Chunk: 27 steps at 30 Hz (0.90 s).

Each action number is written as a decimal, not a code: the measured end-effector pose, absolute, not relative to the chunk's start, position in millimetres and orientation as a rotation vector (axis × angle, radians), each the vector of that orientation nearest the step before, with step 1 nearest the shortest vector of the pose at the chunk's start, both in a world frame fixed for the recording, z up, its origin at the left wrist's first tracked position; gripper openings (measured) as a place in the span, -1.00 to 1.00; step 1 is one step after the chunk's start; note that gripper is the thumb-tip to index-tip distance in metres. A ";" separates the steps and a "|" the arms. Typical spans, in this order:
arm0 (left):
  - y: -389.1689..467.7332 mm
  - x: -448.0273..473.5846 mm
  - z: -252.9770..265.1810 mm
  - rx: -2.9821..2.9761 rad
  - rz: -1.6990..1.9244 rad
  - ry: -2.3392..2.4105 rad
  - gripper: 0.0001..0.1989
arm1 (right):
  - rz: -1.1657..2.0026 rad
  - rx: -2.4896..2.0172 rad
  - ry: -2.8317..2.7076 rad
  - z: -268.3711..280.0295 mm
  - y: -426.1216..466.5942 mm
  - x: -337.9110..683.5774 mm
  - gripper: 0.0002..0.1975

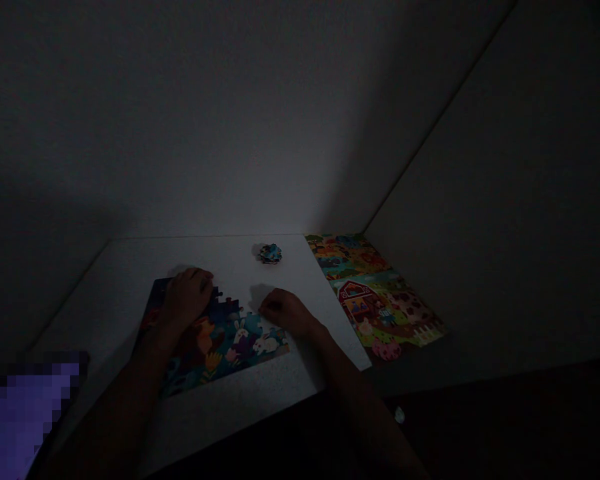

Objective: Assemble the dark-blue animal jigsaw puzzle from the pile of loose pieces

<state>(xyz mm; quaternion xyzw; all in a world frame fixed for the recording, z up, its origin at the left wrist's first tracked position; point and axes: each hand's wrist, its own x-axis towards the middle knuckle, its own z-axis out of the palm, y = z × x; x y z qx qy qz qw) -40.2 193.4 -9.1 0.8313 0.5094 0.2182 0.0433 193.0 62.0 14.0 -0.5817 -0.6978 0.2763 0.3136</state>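
A partly assembled jigsaw puzzle (pixel 230 333) lies on the white tabletop, showing rabbits and flowers, with a stepped edge along its upper right. My left hand (pixel 189 293) rests on its upper left part, palm down with the fingers stretched over the top edge. At the stepped edge, close to the white rabbits, my right hand (pixel 287 313) has its thumb and fingertips pinched together. What sits between those fingertips is too dark and small to make out. Beyond both hands is a small pile of loose puzzle pieces (pixel 270 253).
Two colourful pictures, an animal scene (pixel 347 253) and a farm scene with a red barn (pixel 385 310), lie along the table's right side. White walls (pixel 230 133) rise behind and to the right. A pixelated purple patch (pixel 25 413) fills the lower left. The room is dim.
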 end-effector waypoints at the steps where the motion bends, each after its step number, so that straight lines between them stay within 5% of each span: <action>1: 193.9 -40.2 -9.5 2.538 0.681 1.551 -0.65 | 0.682 -1.526 -1.865 13.3 53.4 192.4 -0.93; 10: 201.7 -43.8 -18.6 2.550 0.670 1.509 -0.66 | 0.596 -1.711 -1.936 13.9 2.6 191.7 -0.50; 27: 188.7 -38.5 -5.6 2.515 0.579 1.601 -0.66 | 0.703 -1.736 -1.966 18.4 6.1 193.4 -0.56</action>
